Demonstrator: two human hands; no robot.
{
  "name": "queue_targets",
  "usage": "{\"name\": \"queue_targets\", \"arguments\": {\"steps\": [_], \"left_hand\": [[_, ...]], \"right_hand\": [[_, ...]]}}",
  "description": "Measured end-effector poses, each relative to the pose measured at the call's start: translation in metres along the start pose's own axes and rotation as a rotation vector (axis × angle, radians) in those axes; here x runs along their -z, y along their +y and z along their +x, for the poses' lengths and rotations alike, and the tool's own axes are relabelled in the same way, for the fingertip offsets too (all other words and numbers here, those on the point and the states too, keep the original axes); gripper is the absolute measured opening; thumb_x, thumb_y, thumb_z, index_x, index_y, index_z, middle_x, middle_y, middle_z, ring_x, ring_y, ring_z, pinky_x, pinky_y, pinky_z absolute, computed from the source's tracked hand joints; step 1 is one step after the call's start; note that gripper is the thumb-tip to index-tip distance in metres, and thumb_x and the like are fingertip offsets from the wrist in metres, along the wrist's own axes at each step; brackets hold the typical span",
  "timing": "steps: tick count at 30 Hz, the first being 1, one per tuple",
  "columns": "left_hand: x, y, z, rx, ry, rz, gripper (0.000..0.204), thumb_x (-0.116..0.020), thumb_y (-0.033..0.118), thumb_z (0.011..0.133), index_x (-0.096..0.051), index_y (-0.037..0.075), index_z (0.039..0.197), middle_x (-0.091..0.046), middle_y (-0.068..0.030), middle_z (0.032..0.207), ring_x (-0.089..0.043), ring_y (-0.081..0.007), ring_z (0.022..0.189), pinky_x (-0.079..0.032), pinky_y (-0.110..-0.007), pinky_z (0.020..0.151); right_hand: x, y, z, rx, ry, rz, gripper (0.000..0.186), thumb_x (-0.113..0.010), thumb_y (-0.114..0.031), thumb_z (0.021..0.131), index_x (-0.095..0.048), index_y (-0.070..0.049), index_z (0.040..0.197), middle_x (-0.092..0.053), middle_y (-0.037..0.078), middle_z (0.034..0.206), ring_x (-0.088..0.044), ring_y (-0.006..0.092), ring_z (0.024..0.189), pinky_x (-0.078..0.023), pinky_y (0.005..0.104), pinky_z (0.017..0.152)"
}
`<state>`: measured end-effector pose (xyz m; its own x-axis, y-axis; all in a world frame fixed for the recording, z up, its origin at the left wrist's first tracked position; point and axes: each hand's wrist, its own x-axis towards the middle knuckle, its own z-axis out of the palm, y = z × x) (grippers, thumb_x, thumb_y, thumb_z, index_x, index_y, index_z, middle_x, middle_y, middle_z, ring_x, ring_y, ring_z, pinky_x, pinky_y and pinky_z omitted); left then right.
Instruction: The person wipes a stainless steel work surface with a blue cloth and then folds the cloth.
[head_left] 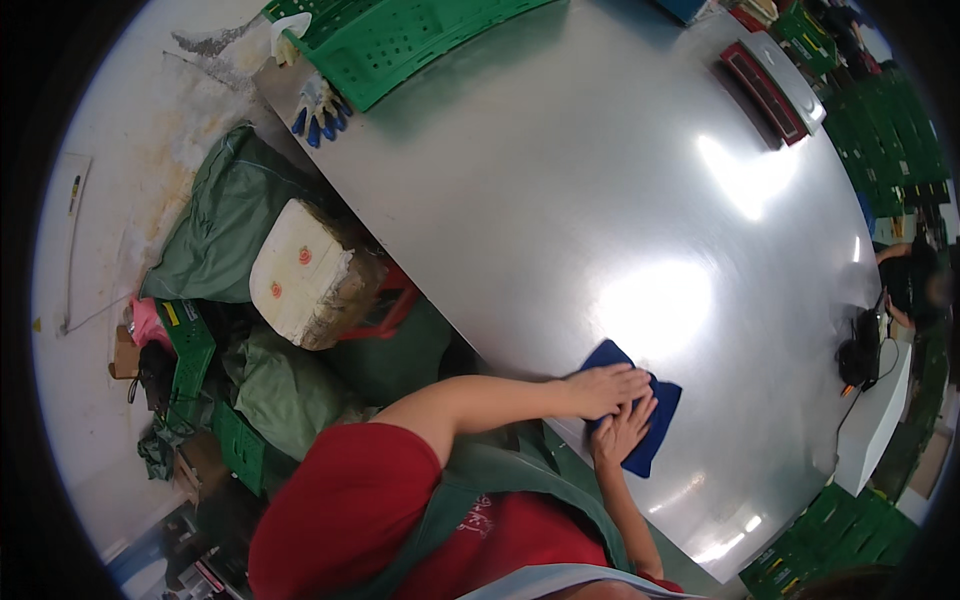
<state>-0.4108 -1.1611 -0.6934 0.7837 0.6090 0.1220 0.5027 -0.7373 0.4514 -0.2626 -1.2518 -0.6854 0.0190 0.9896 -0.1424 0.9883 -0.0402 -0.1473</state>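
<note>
A dark blue cloth [657, 430] lies on the shiny metal table near its front edge. My left hand [606, 390] rests flat on the cloth with fingers stretched out, its forearm coming across from the left. Beside it my right hand [622, 434] presses on the cloth too, fingers spread and partly touching the left fingers. Corners of the cloth stick out beyond both hands. Neither hand is wrapped around anything.
The metal table [520, 200] carries a green perforated crate [400, 60], blue-tipped gloves [320, 112] and a grey device with a dark red panel [765, 90]. A stool with a worn white seat [305, 270] and green sacks stand left. Another person [908, 280] is far right.
</note>
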Motion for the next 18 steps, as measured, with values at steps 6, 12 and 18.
{"name": "queue_targets", "arguments": {"steps": [6, 12, 18], "left_hand": [[0.124, -0.162, -0.096, 0.256, 0.311, -0.248, 0.051, -0.063, 0.016, 0.083, -0.054, 0.006, 0.132, -0.052, -0.0137, 0.140, -0.050, -0.0315, 0.127, -0.037, -0.039, 0.110], [0.199, -0.311, -0.237, 0.570, 0.329, 0.250, 0.065, -0.064, 0.020, 0.085, -0.045, 0.002, 0.144, -0.044, -0.0148, 0.151, -0.041, -0.0330, 0.139, -0.030, -0.045, 0.117], [0.229, -0.367, -0.330, 0.772, 0.408, 0.268, 0.060, -0.055, 0.020, 0.097, -0.035, 0.002, 0.151, -0.039, -0.0183, 0.154, -0.036, -0.0359, 0.142, -0.028, -0.047, 0.117]], "right_hand": [[0.007, -0.189, 0.136, 0.306, -0.080, 0.124, 0.058, -0.051, -0.027, 0.087, -0.046, -0.016, 0.144, -0.022, 0.021, 0.162, -0.017, 0.0431, 0.150, -0.026, 0.0651, 0.111], [-0.013, -0.403, 0.255, 0.782, 0.077, 0.491, 0.050, -0.061, -0.021, 0.081, -0.056, -0.018, 0.131, -0.043, 0.022, 0.147, -0.042, 0.0414, 0.136, -0.045, 0.0548, 0.097], [-0.046, -0.519, 0.269, 0.884, 0.084, 0.531, 0.049, -0.052, -0.025, 0.089, -0.055, -0.009, 0.136, -0.040, 0.021, 0.153, -0.029, 0.0372, 0.147, -0.036, 0.0545, 0.111]]}}
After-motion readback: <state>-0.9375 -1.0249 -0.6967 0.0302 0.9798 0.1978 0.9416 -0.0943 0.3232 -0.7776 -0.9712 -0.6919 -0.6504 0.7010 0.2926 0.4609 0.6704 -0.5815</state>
